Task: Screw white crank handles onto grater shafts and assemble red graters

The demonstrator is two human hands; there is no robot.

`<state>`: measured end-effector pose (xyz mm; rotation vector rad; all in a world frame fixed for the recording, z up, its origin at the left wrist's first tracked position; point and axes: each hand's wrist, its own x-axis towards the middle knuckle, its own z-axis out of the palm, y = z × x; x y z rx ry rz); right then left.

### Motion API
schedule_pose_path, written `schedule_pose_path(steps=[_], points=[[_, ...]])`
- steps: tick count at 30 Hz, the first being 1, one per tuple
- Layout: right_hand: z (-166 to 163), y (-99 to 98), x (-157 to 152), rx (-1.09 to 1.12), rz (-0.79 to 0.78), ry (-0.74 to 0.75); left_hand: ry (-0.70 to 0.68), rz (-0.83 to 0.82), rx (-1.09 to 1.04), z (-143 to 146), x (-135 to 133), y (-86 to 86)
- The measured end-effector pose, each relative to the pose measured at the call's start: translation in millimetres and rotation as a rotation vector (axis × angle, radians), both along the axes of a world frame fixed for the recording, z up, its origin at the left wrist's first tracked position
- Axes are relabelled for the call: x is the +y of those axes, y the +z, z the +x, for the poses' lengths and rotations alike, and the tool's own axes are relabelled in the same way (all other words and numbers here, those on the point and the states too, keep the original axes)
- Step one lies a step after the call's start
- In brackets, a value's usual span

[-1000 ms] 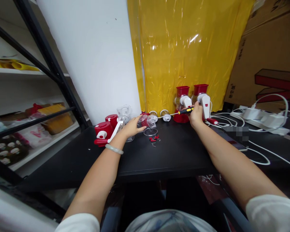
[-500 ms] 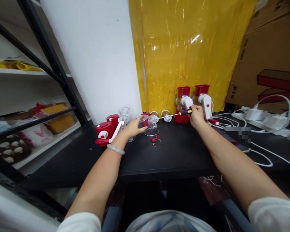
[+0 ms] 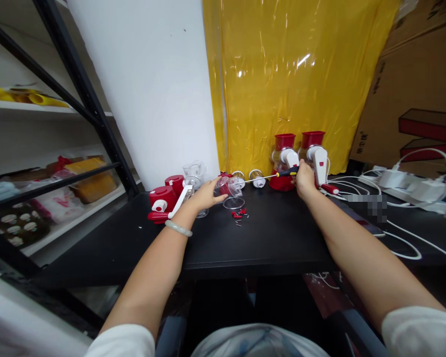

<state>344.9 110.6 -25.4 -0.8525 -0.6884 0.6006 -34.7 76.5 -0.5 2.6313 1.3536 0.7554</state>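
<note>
My left hand is wrapped round a clear plastic grater housing, which stands tilted with its round base ring on the black table. In my right hand is a screwdriver with a black-and-yellow handle. Its long shaft points left, level, and the tip meets the housing's right side; the exact contact is too small to make out. Small red parts and several screws lie on the table in front of the housing.
Two red-and-white rotary graters stand at the back right. Metal grater drums lie behind the screwdriver. Red grater parts with a white crank sit left of my left hand. White cables and a power strip occupy the right side.
The camera view has shifted slightly. Both hands keep their hold on the housing and the screwdriver, with no clear movement between them.
</note>
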Motion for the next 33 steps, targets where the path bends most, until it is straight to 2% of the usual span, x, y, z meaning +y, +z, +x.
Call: schedule_pose_path(steps=[3, 5, 10, 15, 19, 23, 28, 33], points=[[-3.3, 0.3, -2.8, -0.012, -0.050, -0.077, 0.003, 0.004, 0.003, 0.3, -0.7, 0.0], [-7.3, 2.7, -4.3, 0.020, -0.009, -0.066, 0.008, 0.007, 0.005, 0.7, -0.5, -0.3], [-18.2, 13.3, -10.8, 0.181, 0.097, 0.059, 0.008, 0.002, 0.012, 2.1, 1.0, -1.0], [-20.9, 20.7, -20.2, 0.355, 0.043, 0.185, 0.022, -0.005, 0.022, 3.4, -1.8, 0.1], [-19.9, 20.6, -22.3, 0.348, 0.043, 0.285, 0.041, -0.006, 0.031, 4.6, -4.9, 1.3], [-21.8, 18.4, -19.4, 0.278, 0.000, 0.212, 0.029, 0.007, 0.023, 5.2, -5.9, 1.8], [-21.2, 13.7, -15.7, 0.119, 0.040, 0.067, 0.016, 0.004, 0.015, 4.7, -4.1, 0.6], [-19.6, 13.5, -14.9, 0.182, 0.096, 0.090, 0.024, 0.005, 0.009, 4.0, -4.0, 0.1]])
